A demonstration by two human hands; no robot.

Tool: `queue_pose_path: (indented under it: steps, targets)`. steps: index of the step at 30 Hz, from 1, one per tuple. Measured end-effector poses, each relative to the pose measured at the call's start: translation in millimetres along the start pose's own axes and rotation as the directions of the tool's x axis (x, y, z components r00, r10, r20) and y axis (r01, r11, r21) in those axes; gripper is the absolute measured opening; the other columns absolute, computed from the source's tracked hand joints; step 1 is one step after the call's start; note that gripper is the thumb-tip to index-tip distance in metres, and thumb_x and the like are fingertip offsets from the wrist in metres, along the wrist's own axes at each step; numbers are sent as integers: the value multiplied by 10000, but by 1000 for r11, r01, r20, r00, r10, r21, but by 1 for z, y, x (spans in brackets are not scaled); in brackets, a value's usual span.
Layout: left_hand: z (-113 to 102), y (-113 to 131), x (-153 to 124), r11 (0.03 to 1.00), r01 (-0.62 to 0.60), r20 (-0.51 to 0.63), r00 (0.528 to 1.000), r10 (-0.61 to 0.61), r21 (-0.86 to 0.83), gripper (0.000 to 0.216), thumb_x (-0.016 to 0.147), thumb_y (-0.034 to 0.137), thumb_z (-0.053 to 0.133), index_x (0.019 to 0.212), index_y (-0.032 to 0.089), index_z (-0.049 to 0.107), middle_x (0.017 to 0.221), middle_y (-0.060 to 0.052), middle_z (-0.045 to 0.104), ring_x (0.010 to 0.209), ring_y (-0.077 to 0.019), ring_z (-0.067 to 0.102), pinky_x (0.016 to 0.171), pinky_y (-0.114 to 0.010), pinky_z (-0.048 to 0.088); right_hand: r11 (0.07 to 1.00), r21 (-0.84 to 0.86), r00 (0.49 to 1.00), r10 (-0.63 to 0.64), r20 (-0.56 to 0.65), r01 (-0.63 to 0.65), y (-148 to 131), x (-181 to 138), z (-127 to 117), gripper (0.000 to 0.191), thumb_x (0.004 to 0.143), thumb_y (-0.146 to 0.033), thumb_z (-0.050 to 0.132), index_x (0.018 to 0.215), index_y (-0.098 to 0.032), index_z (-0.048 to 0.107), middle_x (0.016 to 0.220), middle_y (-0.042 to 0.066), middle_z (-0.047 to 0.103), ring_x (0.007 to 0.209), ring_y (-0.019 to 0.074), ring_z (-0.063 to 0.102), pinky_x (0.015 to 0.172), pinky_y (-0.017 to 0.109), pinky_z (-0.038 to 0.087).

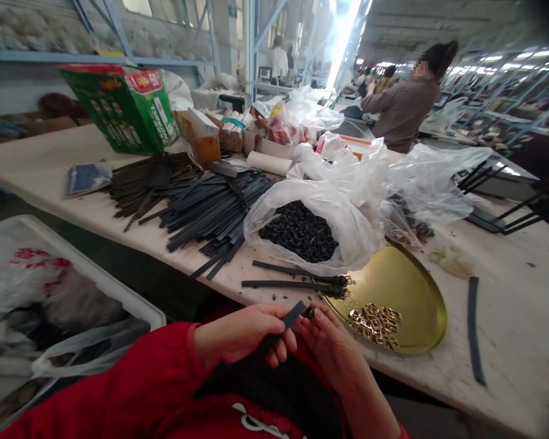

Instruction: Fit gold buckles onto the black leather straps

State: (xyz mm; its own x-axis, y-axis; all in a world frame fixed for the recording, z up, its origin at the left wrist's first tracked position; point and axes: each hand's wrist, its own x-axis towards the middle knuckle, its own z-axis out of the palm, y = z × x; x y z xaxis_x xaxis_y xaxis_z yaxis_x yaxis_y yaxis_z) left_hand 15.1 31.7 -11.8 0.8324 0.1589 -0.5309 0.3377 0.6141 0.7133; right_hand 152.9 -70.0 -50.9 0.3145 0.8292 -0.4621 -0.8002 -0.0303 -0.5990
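Observation:
Low in front of me, my left hand [251,334] grips a dark strap [294,316], its end pointing up toward the right. My right hand [327,341] pinches a small dark loop [308,312] close beside the strap's end; whether the two touch I cannot tell. Just beyond my hands, two straps with buckles [297,285] lie side by side, their buckle ends at the tray's edge. A golden oval tray [421,286] holds a pile of shiny metal buckles [377,323]. Behind the straps, an open plastic bag [357,238] is filled with small black loops [299,231].
Bundles of dark straps [210,210] spread over the table [507,292] at left. A green box [119,110] stands behind them. One loose strap [474,332] lies at right. A white bin [96,268] is at lower left. Another person [405,107] works farther back.

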Motion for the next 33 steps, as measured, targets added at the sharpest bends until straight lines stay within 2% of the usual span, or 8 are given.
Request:
queue_pose_path:
  steps: [10, 13, 16, 19, 21, 25, 27, 33]
  targets:
    - [-8, -11, -4, 999, 13, 12, 1000, -13, 46, 298, 701, 174, 471, 981, 133, 563, 712, -20, 598, 492, -73, 490, 426, -164, 352, 996, -82, 1000, -20, 4, 20, 9, -6, -1, 235, 622, -233, 759, 815, -189, 631, 704, 9, 701, 616, 116, 646, 630, 230, 534]
    - [-7, -15, -4, 974, -76, -22, 996, 83, 215, 280, 791, 268, 446, 986, 134, 595, 734, -19, 599, 537, -82, 469, 471, -178, 345, 988, -137, 997, -72, -14, 69, 11, -6, -4, 224, 644, -265, 746, 825, -198, 631, 716, -5, 689, 613, 97, 625, 627, 201, 523]
    - [-4, -16, 0, 812, -233, -70, 946, 317, 535, 294, 834, 267, 408, 984, 144, 630, 860, -32, 624, 753, -133, 529, 691, -221, 411, 986, -138, 992, -107, -62, 98, 11, -5, -9, 215, 643, -259, 746, 818, -200, 637, 720, -26, 670, 588, 74, 601, 611, 171, 516]
    - [-1, -17, 5, 648, -300, -43, 888, 458, 700, 318, 796, 151, 398, 997, 161, 643, 964, -39, 620, 932, -170, 524, 865, -248, 373, 985, -143, 990, -107, -93, 93, 12, -6, -13, 220, 641, -261, 748, 819, -200, 635, 714, -38, 652, 566, 63, 589, 610, 169, 516]
    - [0, -18, 7, 645, -262, -45, 907, 418, 718, 338, 780, 129, 389, 997, 162, 645, 898, -38, 613, 818, -157, 547, 763, -239, 421, 983, -167, 990, -94, -103, 76, 13, -6, -14, 231, 637, -270, 752, 819, -198, 630, 718, -35, 650, 564, 66, 589, 607, 175, 513]
    - [1, -19, 9, 796, -97, -79, 981, 179, 597, 333, 793, 171, 375, 1038, 147, 600, 618, 14, 518, 476, -94, 460, 445, -186, 388, 958, -280, 989, -93, -112, 58, 16, -7, -19, 283, 630, -318, 751, 850, -197, 621, 750, -14, 661, 599, 97, 602, 613, 213, 510]
    - [2, -21, 11, 862, -39, -84, 992, 94, 506, 287, 790, 170, 383, 980, 126, 593, 580, 27, 493, 441, -77, 448, 416, -168, 375, 937, -344, 992, -90, -92, 53, 18, -6, -22, 304, 635, -351, 743, 868, -201, 617, 759, -9, 661, 641, 117, 613, 634, 231, 506]
    - [7, -23, 14, 986, 26, -38, 999, -20, 166, 216, 782, 199, 441, 936, 134, 577, 800, -32, 576, 532, -70, 550, 427, -151, 403, 905, -424, 996, -64, -59, 33, 21, -2, -28, 315, 642, -375, 733, 860, -191, 599, 726, -3, 649, 640, 128, 605, 613, 238, 481]
